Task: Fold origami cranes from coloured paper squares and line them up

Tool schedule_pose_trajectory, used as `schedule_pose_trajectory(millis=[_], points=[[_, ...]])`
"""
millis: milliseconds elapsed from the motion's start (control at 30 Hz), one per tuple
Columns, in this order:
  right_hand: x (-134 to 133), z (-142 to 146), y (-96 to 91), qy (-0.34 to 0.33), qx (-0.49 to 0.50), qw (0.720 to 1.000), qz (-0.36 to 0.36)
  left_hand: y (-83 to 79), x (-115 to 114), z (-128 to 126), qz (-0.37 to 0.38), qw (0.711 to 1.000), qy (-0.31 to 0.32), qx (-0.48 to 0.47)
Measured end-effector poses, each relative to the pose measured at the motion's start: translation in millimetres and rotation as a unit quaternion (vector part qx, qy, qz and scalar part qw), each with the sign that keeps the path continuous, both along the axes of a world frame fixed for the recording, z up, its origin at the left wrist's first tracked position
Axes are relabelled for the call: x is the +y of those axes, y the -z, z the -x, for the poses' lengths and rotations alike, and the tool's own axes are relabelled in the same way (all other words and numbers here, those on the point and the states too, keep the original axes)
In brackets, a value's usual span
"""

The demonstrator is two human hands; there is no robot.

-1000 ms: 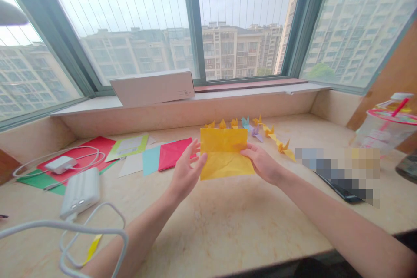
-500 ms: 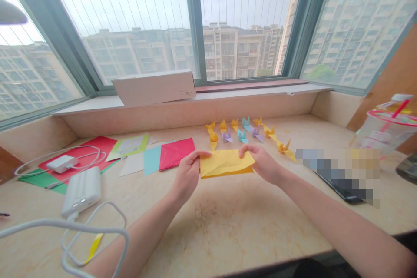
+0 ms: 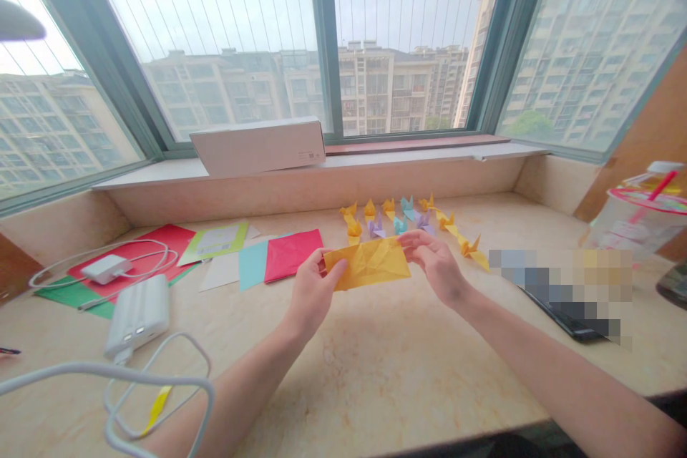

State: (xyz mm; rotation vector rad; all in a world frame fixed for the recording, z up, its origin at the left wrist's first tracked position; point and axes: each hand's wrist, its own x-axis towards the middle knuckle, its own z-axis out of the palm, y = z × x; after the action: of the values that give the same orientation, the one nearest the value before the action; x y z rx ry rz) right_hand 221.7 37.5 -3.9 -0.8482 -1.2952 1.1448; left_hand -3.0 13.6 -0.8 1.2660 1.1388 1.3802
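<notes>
A creased sheet of yellow paper, folded into a long rectangle, is held up above the stone counter. My left hand pinches its left end, thumb on the near face and fingers behind. At the upper right corner, my right hand has its fingertips against the paper; part of that grip is hidden behind the sheet. Just beyond the paper stand several folded paper cranes in yellow, purple and light blue. A yellow crane sits to the right, past my right hand.
Red paper, light blue paper and other coloured sheets lie to the left. A white power bank with looping cables is at near left. On the right are a dark phone and a plastic cup. A white box rests on the sill.
The yellow paper has tilted and shifted slightly left, showing a more creased face. My left thumb has come onto its front, and my right fingers have moved to its upper right corner.
</notes>
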Motion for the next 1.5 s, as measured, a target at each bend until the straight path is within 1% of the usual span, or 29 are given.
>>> schedule_pose_trajectory(millis=[67, 133, 233, 333, 433, 567, 633, 700, 767, 800, 867, 933, 1000, 1100, 1167, 1233, 1300, 1367, 1400, 1500], points=[[-1, 1, -2.1, -0.038, 0.018, 0.999, 0.031, -1.1, 0, 1, -0.012, 1.0, -0.015, 0.003], [-2, 3, -2.2, -0.061, -0.009, 0.997, 0.046, -2.9, -2, 0, -0.017, 1.0, -0.01, 0.001], [-3, 7, 0.2, -0.049, -0.036, 0.997, 0.037, -5.4, -7, -3, -0.008, 1.0, 0.028, 0.003], [-3, 8, 0.3, -0.027, -0.011, 0.999, 0.013, -6.6, -11, -6, 0.007, 0.995, 0.088, 0.038], [-4, 9, -2.4, -0.022, 0.011, 1.0, -0.002, -6.0, -15, -8, 0.024, 0.983, 0.167, 0.069], [-6, 11, -1.0, -0.036, 0.017, 0.999, -0.006, -2.6, -20, -12, 0.038, 0.964, 0.262, 0.024], [-7, 11, 2.7, -0.01, -0.015, 0.999, -0.04, -0.7, -21, -14, 0.039, 0.956, 0.291, 0.005], [-7, 10, 5.7, 0.047, -0.098, 0.989, -0.098, 1.0, -22, -15, 0.03, 0.957, 0.287, 0.007], [-9, 8, 6.2, 0.075, -0.195, 0.965, -0.157, 1.9, -23, -15, 0.013, 0.964, 0.264, 0.03], [-10, 8, 5.5, 0.07, -0.23, 0.953, -0.183, 2.1, -22, -15, 0.004, 0.966, 0.254, 0.043], [-13, 6, 3.0, 0.037, -0.266, 0.937, -0.222, 1.8, -22, -15, -0.011, 0.969, 0.237, 0.063], [-16, 6, 0.5, 0.002, -0.273, 0.931, -0.243, 1.0, -22, -15, -0.021, 0.972, 0.222, 0.074], [-18, 7, -1.0, -0.02, -0.267, 0.932, -0.246, 0.1, -22, -15, -0.024, 0.975, 0.208, 0.079], [-19, 7, -0.6, -0.022, -0.241, 0.941, -0.235, -1.0, -23, -16, -0.019, 0.976, 0.201, 0.076], [-18, 7, 0.4, -0.013, -0.209, 0.956, -0.207, -1.4, -24, -17, -0.015, 0.978, 0.198, 0.066], [-17, 9, 0.8, -0.023, -0.155, 0.976, -0.149, -1.6, -25, -18, -0.011, 0.98, 0.191, 0.052], [-16, 11, -0.1, -0.057, -0.078, 0.992, -0.081, -1.5, -25, -19, -0.004, 0.983, 0.18, 0.039], [-17, 14, -2.3, -0.091, -0.005, 0.995, -0.033, -1.2, -25, -19, 0.001, 0.985, 0.171, 0.027], [-17, 15, -3.6, -0.101, 0.019, 0.994, -0.021, -1.1, -25, -19, 0.001, 0.985, 0.171, 0.02], [-17, 17, -5.6, -0.101, 0.04, 0.994, -0.021, -0.8, -26, -18, 0.0, 0.982, 0.189, 0.007]])
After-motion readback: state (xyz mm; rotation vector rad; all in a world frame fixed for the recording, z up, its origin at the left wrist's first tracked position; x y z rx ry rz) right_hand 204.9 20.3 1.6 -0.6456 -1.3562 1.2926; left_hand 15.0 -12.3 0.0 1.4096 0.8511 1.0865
